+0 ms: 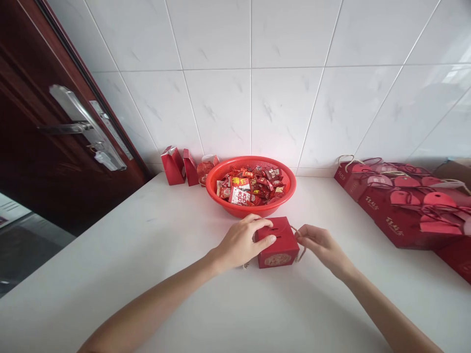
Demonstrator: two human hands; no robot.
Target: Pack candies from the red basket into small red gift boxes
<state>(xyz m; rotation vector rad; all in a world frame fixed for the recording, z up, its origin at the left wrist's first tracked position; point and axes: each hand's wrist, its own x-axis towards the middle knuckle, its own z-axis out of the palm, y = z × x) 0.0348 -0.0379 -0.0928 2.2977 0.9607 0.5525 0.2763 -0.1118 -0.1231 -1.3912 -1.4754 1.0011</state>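
A small red gift box [278, 243] with a gold print on its front and slots in its top sits on the white table. My left hand [246, 240] steadies it from the left, thumb and fingers on the top. At the box's right side, my right hand [324, 247] pinches a twisted beige cord [295, 230], whose loose end hangs beside the box. A frayed bit of cord [245, 265] shows low on the left. Right behind the box stands a red plastic basket [235, 212] holding wrapped sweets [253, 185].
Rows of red gift boxes with cord handles [382, 215] stand at the right. Several small red packets [172, 166] stand by the tiled wall [221, 108], left of the basket. A dark red door [33, 98] with a metal handle is beyond the table's [176, 314] left edge.
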